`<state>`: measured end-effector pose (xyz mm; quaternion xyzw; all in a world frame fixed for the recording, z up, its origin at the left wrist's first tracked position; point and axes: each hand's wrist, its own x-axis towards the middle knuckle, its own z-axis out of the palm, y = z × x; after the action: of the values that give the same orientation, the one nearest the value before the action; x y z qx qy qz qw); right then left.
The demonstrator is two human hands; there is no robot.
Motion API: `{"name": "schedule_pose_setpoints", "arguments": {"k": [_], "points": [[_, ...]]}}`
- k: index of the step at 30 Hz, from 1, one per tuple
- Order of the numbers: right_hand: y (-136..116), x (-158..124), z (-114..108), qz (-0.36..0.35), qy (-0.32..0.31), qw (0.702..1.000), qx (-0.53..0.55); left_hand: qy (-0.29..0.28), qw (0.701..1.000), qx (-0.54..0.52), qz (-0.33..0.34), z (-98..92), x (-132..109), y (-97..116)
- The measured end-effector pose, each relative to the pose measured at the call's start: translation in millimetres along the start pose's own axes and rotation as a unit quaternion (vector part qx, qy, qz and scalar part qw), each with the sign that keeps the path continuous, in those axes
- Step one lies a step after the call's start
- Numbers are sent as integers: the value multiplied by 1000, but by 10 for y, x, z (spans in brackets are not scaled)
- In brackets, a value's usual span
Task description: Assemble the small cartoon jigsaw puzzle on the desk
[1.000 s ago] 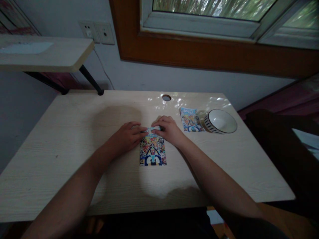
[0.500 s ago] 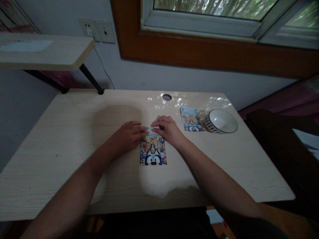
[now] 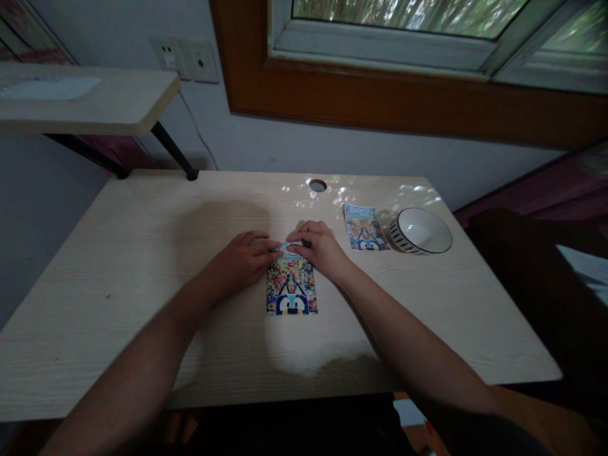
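A colourful printed packet (image 3: 291, 288) with a blue cartoon dog face lies flat on the pale wooden table (image 3: 142, 285), in front of me. At its top edge both hands meet. My left hand (image 3: 244, 258) has its fingers bent together over the upper left corner. Closed at the upper right corner, my right hand (image 3: 320, 250) pinches the top edge between thumb and fingers. A small dark thing shows between the right fingers; what it is cannot be made out. The fingertips cover the packet's top strip.
A similar printed sheet or packet (image 3: 365, 228) lies at the back right, beside a white bowl (image 3: 424, 230) with dark stripes. A round hole (image 3: 318, 185) is near the table's back edge. A raised shelf (image 3: 90, 101) stands at the left.
My right hand has shifted very slightly left along the packet's top edge. The packet and my left hand look unchanged.
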<state>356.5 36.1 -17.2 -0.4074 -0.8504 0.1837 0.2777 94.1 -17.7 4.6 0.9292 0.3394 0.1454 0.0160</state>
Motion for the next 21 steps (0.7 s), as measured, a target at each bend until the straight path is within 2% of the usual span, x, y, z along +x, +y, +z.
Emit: {"name": "schedule_pose_setpoints", "arguments": {"k": [21], "points": [[0, 19, -36, 0, 2, 1000, 30, 12, 1000, 12, 9, 41, 13, 41]]}}
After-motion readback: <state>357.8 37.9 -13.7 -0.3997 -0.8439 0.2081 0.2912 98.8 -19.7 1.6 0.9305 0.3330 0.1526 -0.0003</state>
